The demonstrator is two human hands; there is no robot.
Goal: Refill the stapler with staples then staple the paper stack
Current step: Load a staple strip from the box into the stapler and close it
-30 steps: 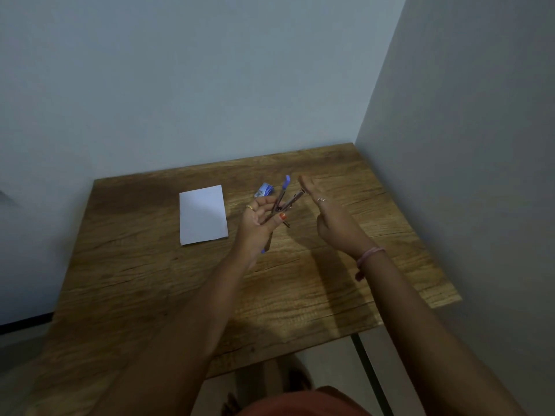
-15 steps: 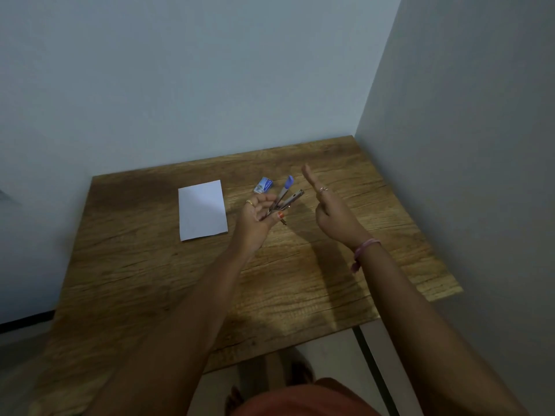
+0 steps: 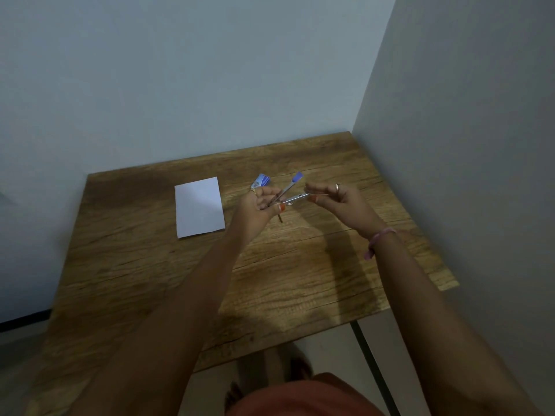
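My left hand (image 3: 260, 204) grips a small stapler (image 3: 289, 190) above the wooden table (image 3: 270, 265); its blue-tipped top arm is swung up and away from the metal staple channel. My right hand (image 3: 339, 202) sits just right of the channel's front end, thumb and fingers pinched on what looks like a thin strip of staples (image 3: 321, 194). A small blue staple box (image 3: 261, 180) lies on the table behind my left hand. The white paper stack (image 3: 199, 207) lies flat to the left.
The table fits into a corner, with one wall behind it and another along its right side. Its front edge is near my body, and a dark table leg (image 3: 372, 364) shows below at the right.
My right hand went from open with fingers raised to pinched, and moved in toward the front of the stapler. My left hand kept the open stapler in about the same spot.
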